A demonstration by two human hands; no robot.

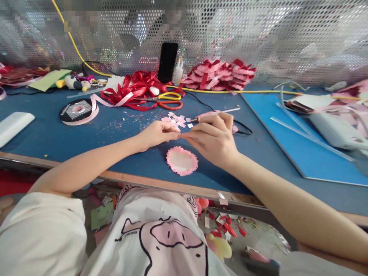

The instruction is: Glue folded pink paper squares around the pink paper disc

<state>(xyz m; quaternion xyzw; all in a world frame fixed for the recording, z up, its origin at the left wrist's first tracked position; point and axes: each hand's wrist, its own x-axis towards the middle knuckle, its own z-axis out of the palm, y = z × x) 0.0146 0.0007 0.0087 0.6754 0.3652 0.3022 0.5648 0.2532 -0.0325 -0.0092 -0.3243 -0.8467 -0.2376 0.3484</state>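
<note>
My left hand [159, 135] and my right hand [217, 140] meet fingertip to fingertip above the table. Both are closed in a pinch, and whatever small thing lies between the fingertips is hidden. Just below them is a round piece [181, 161] with a pale centre and a ruffled pink edge. Behind the fingers lie several small pale pink squares [179, 122]. A pink glue gun [202, 115] with a clear stick shows behind my right hand, which covers part of it; I cannot tell whether the hand touches it.
A ribbon spool [67, 112], red ribbon [138, 86], scissors [169, 100], an upright phone [168, 61] and a small bottle [178, 73] stand or lie beyond. Red-pink ruffled pieces [220, 74] are piled by the perforated screen [273, 42]. A blue board [287, 126] lies right.
</note>
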